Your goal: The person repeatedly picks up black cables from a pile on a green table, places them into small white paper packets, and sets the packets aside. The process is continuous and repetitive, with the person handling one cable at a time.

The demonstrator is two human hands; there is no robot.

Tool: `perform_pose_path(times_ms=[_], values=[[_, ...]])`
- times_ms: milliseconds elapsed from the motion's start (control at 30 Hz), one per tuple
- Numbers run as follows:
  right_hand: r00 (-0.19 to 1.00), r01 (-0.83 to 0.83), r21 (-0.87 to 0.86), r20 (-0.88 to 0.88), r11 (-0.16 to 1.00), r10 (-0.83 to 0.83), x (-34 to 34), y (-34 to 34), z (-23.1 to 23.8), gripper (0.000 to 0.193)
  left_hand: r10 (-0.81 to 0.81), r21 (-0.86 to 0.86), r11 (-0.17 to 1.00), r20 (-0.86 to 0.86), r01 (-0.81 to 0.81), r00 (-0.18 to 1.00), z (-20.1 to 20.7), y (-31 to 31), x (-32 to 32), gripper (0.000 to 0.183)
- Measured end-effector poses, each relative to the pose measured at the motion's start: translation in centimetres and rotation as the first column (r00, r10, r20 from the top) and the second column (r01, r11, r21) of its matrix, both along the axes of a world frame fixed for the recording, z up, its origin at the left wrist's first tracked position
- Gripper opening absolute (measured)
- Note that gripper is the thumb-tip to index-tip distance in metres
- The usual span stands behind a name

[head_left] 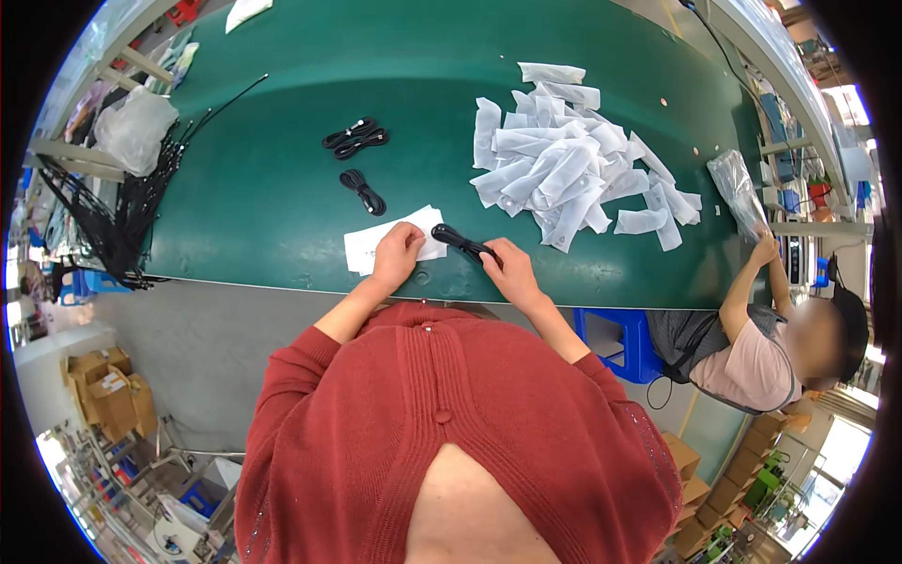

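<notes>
Near the front edge of the green table, my right hand point(508, 270) is closed around one end of a bundled black cable point(458, 239). The bundle's other end reaches left to the stack of flat white bags point(365, 246). My left hand point(398, 254) rests on that stack, its thumb and fingers pinched together at the bags' edge. Whether a bag is lifted between them is hard to make out. Beyond the stack lie a single coiled black cable point(362, 192) and, farther back, more coiled black cables point(355, 138) side by side.
A heap of filled white bags point(554, 160) covers the table's right middle. Loose black cables point(122, 216) hang over the left edge beside a clear plastic bag point(136, 130). At the right end another person point(752, 348) handles a clear plastic package point(736, 193); a blue stool point(620, 343) stands nearby.
</notes>
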State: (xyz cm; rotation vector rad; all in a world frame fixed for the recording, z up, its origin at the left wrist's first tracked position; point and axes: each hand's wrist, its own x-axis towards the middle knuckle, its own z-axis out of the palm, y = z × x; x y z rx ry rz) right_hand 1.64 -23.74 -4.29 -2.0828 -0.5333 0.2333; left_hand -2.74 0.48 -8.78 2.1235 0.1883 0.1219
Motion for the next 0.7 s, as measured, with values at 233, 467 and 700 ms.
perform_pose_path(times_ms=[233,467,700], values=[[0.987,-0.073,-0.109,0.136,0.991,0.087,-0.3,-0.2,0.3,0.015,-0.058,-0.043,0.997,0.021,0.059,0.998,0.3,0.4,-0.2,0.009],[0.942,-0.055,-0.232,0.311,0.971,0.128,-0.5,0.5,1.2,0.018,-0.164,0.057,0.986,0.085,0.159,0.983,1.0,0.6,-0.4,0.009],[0.949,0.065,-0.162,0.315,0.985,-0.011,-1.0,1.1,1.1,0.018,-0.150,0.081,0.986,0.085,0.143,0.985,0.7,1.0,-0.2,0.009]])
